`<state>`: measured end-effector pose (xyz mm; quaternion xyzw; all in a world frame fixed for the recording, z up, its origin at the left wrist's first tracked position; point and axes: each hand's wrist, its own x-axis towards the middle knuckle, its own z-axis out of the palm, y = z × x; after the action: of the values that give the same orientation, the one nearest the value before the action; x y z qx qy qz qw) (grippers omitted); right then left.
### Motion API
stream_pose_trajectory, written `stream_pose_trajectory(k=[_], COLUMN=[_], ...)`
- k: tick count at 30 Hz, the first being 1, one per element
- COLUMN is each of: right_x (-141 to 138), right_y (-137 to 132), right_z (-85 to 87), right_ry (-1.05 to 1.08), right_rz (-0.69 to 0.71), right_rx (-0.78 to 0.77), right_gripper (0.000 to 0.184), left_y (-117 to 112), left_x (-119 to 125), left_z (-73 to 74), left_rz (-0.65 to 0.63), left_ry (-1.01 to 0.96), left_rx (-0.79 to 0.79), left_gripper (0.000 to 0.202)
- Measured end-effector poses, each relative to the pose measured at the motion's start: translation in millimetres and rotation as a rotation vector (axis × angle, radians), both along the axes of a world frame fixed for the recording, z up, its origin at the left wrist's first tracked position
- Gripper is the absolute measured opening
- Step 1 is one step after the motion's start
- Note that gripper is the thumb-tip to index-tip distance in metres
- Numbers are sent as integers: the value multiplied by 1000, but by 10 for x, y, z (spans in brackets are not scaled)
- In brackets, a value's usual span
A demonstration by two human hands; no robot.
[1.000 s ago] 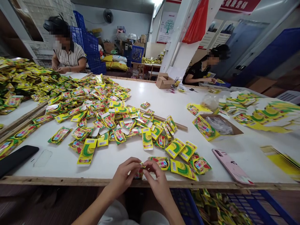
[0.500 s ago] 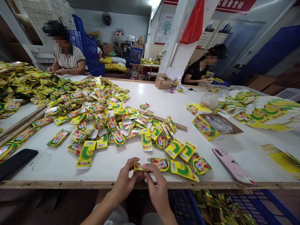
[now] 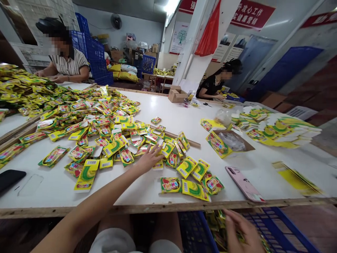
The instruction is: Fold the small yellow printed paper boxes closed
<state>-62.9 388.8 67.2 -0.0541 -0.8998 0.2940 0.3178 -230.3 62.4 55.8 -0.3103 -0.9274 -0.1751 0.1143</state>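
Note:
My left hand (image 3: 149, 160) stretches over the white table with its fingers spread, touching small yellow-green candy boxes (image 3: 167, 150) in the near part of the pile. Nothing is plainly gripped in it. Below the table's front edge, my right hand (image 3: 243, 232) hangs over a blue crate (image 3: 280, 225) that holds many similar packs (image 3: 217, 225). Its fingers are stretched out, and no box shows in them. Several boxes lie apart from the pile near the front edge, among them a box with red fruit print (image 3: 170, 185) and a yellow box (image 3: 195, 189).
A pink phone (image 3: 244, 183) and a black phone (image 3: 12, 181) lie on the table. An open carton (image 3: 219, 144) holds clear plastic bags. Flat printed cartons (image 3: 286, 128) are stacked right. Wooden strips (image 3: 193, 143) cross the table. Two people (image 3: 70, 63) work across it.
Both hands were together at the table edge around a small box. My left hand has moved forward to the pile, my right down to the crate; that box is out of my hands.

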Motion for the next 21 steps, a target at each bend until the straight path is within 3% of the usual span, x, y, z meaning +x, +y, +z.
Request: stream_pose_trajectory(k=[2, 4, 7, 9, 12, 16, 18, 21], right_x=[-39, -102, -230, -329, -458, -504, -483, -447], right_y=[-375, -743, -1208, -1470, -1808, -2064, -2084, -2033], right_z=[-95, -141, -155, -191, -330, -519, -548, -517], right_ry=[-45, -60, -106, -156, -238, -338, -357, -362], right_rz=[116, 239, 414, 512, 658, 731, 732, 757], right_rx=[-127, -235, -372, -457, -588, -715, -719, -665], right_gripper=[34, 29, 23, 26, 35, 37, 37, 39], left_y=[-66, -163, -321, -398, -452, -456, -448, -438], left_x=[-10, 123, 506, 776, 1047, 1175, 1229, 1332], left_z=[41, 77, 81, 42, -61, -212, -263, -283], left_rz=[-15, 29, 105, 69, -12, 96, 159, 154], left_ry=[-7, -51, -331, -629, -868, -781, -750, -723], left_rx=[5, 140, 585, 844, 1058, 1212, 1270, 1274], left_gripper=[57, 61, 51, 39, 37, 39, 44, 48])
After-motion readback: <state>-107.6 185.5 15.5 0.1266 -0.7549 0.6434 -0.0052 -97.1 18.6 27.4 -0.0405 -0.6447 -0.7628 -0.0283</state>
